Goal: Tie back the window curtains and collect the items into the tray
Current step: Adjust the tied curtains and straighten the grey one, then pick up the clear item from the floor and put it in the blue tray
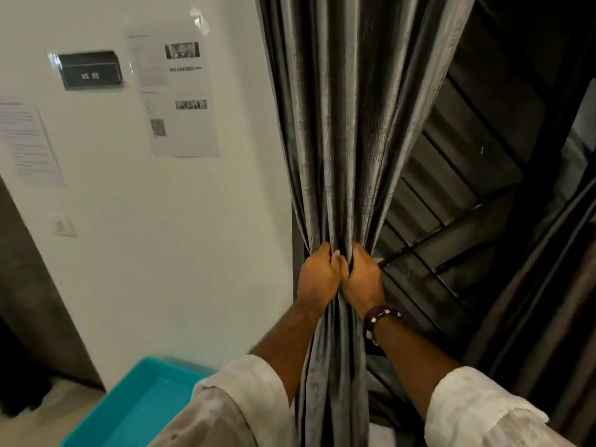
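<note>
While I watch, left hand (317, 275) and right hand (362, 279) clench the gathered grey curtain (342, 140). A teal tray (129, 398) sits lower left.

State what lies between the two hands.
In the head view, only gathered folds of the grey curtain lie between the left hand and right hand, which grip it side by side.

Both hands, left hand (317, 275) and right hand (362, 279), grip the grey curtain (338, 140) bunched between their fingers; teal tray (129, 411) sits well below-left.
</note>
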